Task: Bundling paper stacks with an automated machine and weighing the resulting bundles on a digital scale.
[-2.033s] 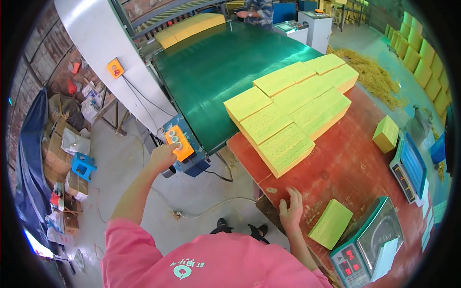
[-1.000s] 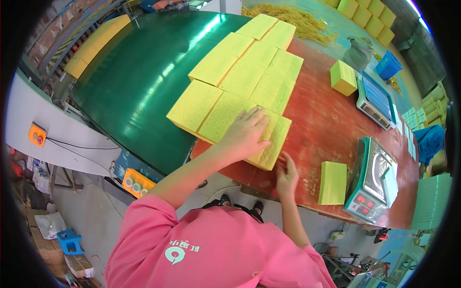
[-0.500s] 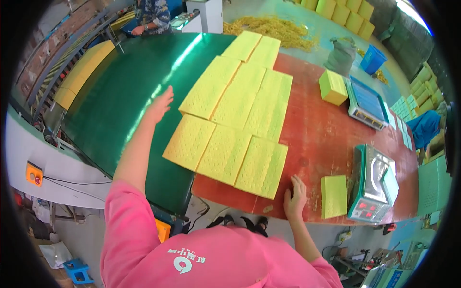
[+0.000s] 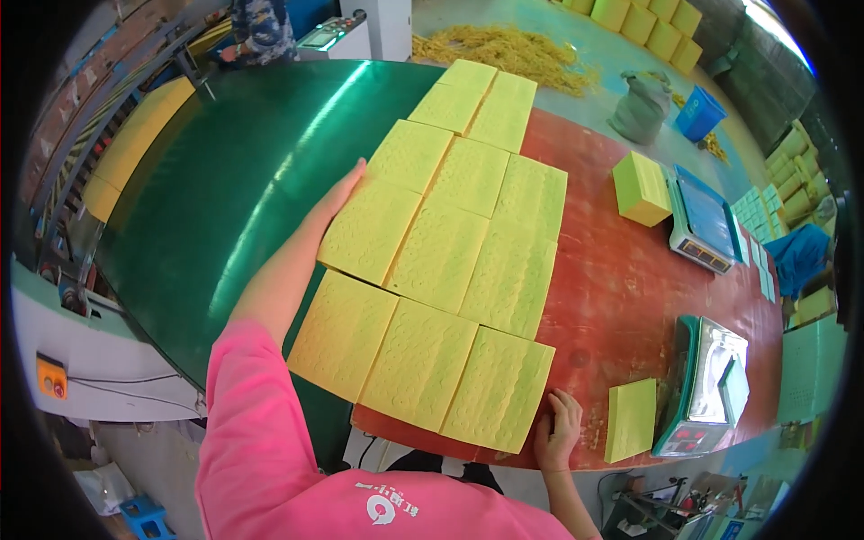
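Several yellow blocks of stacked paper with dimpled tops (image 4: pixel 425 373) lie packed side by side in rows. They straddle the green conveyor belt (image 4: pixel 225 189) and the red tabletop (image 4: pixel 594 270). My left hand (image 4: pixel 344 191) lies along the left edge of the middle blocks, fingers stretched out and together; part of it is hidden behind the edge. My right hand (image 4: pixel 560 432) rests on the red tabletop just right of the nearest right-hand block, fingers loosely bent, with nothing seen in it.
At right stand a scale with a metal pan (image 4: pixel 711 382), a blue-topped scale (image 4: pixel 702 216) and single yellow blocks (image 4: pixel 632 418) (image 4: pixel 641 189). A person (image 4: pixel 263 31) works beyond the belt. Yellow strips (image 4: pixel 504 56), a sack (image 4: pixel 641 106) and a blue bin (image 4: pixel 700 112) are on the floor.
My left hand has moved right from over the belt to the side of the blocks. The view has shifted, so the blocks and table sit lower in the picture. My right hand stays on the tabletop.
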`<act>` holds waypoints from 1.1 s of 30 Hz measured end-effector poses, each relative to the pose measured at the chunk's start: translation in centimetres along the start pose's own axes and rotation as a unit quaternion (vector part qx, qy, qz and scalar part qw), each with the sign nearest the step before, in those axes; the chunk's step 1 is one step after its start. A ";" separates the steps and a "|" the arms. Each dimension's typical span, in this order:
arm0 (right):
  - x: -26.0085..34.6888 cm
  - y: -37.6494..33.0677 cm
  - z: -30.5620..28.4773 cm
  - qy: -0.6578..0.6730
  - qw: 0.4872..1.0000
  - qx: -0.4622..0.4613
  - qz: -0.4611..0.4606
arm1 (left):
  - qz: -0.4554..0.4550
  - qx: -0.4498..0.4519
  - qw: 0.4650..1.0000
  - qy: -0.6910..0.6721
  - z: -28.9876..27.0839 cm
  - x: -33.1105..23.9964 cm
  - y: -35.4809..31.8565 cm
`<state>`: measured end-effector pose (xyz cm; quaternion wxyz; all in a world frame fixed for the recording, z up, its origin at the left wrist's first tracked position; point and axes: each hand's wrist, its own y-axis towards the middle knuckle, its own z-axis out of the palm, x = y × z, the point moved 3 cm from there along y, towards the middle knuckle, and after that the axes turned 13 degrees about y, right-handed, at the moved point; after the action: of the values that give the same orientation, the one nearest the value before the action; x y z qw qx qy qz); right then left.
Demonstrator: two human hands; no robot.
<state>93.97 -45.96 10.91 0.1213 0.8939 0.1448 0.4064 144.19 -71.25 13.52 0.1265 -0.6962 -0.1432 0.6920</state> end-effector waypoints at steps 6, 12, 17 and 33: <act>0.3 0.6 0.1 -0.024 1.000 0.006 0.004 | 0.006 0.024 0.997 -0.071 0.4 0.9 0.7; 0.3 0.6 0.1 -0.025 1.000 0.011 0.001 | 0.006 0.067 0.992 -0.109 1.1 1.0 0.6; 0.7 0.5 0.0 -0.029 0.999 0.016 0.009 | 0.007 0.080 0.989 -0.128 2.6 0.7 0.0; -0.2 0.3 -0.5 0.051 0.999 -0.015 0.008 | 0.444 -0.103 0.738 0.497 17.3 -7.3 -11.9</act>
<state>93.45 -46.25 11.19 0.1236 0.8713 0.1378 0.4544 126.56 -63.35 24.54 -0.2142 -0.9345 0.1955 0.2063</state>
